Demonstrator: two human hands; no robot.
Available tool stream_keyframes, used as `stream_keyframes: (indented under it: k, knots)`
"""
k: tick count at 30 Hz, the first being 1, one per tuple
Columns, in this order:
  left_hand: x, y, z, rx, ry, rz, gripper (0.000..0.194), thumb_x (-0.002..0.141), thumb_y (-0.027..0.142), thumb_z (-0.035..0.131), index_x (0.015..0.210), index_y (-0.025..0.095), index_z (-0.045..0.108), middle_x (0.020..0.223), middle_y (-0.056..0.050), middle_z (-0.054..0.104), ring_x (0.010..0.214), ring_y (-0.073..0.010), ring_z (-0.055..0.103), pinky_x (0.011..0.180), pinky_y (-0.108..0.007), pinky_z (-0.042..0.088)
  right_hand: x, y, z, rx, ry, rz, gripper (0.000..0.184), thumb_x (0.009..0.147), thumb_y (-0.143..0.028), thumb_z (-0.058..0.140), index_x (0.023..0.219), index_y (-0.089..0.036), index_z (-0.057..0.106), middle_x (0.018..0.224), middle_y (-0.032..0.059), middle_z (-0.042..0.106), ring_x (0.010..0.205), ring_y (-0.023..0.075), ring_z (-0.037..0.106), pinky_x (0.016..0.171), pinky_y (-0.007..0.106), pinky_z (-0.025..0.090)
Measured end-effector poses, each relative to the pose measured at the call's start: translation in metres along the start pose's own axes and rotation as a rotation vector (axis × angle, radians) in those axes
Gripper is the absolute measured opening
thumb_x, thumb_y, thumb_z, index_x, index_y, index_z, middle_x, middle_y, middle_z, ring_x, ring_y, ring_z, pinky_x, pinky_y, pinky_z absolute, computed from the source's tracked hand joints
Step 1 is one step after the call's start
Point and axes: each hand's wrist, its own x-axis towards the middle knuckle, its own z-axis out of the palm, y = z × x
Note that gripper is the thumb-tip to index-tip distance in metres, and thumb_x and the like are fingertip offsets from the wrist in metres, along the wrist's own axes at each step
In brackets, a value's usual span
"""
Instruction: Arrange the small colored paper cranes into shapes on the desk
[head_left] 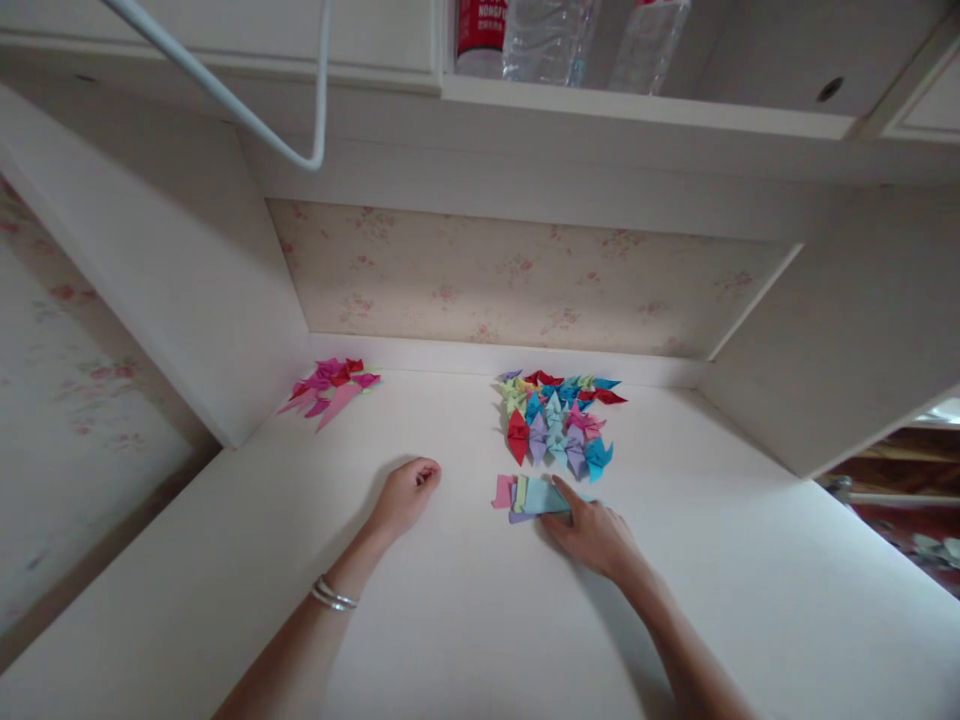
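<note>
My right hand (592,530) lies on a small fanned stack of coloured paper squares (525,494) on the white desk (450,620), its fingers stretched over the top light-blue sheet. My left hand (407,493) rests on the desk to the left, fingers curled into a loose fist with nothing seen in it; a silver bracelet sits on that wrist. Just behind the stack lies a pile of several folded paper cranes (556,420) in red, blue, green, purple and pink. A smaller cluster of pink and red folded pieces (330,385) lies at the back left.
The desk sits in an alcove with white side panels (150,290) and a floral back wall (510,280). A shelf (645,105) above holds plastic bottles (547,35). A white hanger (225,95) hangs at the top left. The desk's right edge drops to the floor.
</note>
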Motion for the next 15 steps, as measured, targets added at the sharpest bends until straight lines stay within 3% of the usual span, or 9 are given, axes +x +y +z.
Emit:
stream_keyframes:
  k: [4, 9, 12, 15]
  knots:
    - [-0.003, 0.002, 0.001, 0.007, 0.027, 0.016, 0.025, 0.082, 0.034, 0.050, 0.084, 0.018, 0.068, 0.085, -0.004, 0.071, 0.080, -0.0172, 0.065, 0.076, -0.028, 0.050, -0.008, 0.007, 0.012, 0.116, 0.059, -0.012, 0.069, 0.088, -0.057, 0.040, 0.147, -0.022, 0.033, 0.078, 0.0081, 0.072, 0.079, 0.0282, 0.069, 0.065, 0.032, 0.043]
    - [0.012, 0.001, -0.006, 0.150, 0.060, -0.139, 0.032, 0.086, 0.036, 0.045, 0.097, 0.017, 0.068, 0.082, -0.002, 0.071, 0.052, -0.0121, 0.058, 0.053, -0.024, 0.045, -0.036, 0.008, 0.039, 0.307, 0.186, -0.157, 0.053, 0.095, -0.055, 0.028, 0.119, -0.020, 0.059, 0.061, 0.0033, 0.067, 0.060, 0.0218, 0.066, 0.059, 0.028, 0.042]
    - [0.042, -0.003, -0.028, 0.339, 0.134, -0.165, 0.030, 0.087, 0.030, 0.043, 0.098, 0.016, 0.068, 0.090, -0.004, 0.072, 0.067, -0.0159, 0.063, 0.061, -0.026, 0.047, -0.046, 0.004, 0.046, 0.283, 0.211, -0.229, 0.050, 0.096, -0.053, 0.026, 0.107, -0.022, 0.063, 0.063, 0.0047, 0.069, 0.059, 0.0215, 0.067, 0.058, 0.027, 0.042]
    - [0.076, -0.013, -0.065, 0.524, 0.222, -0.219, 0.022, 0.083, 0.022, 0.049, 0.088, 0.015, 0.068, 0.097, -0.012, 0.070, 0.087, -0.0261, 0.064, 0.074, -0.035, 0.047, -0.047, 0.001, 0.041, 0.263, 0.206, -0.239, 0.049, 0.097, -0.052, 0.025, 0.105, -0.023, 0.063, 0.066, 0.0056, 0.070, 0.061, 0.0228, 0.068, 0.057, 0.026, 0.042]
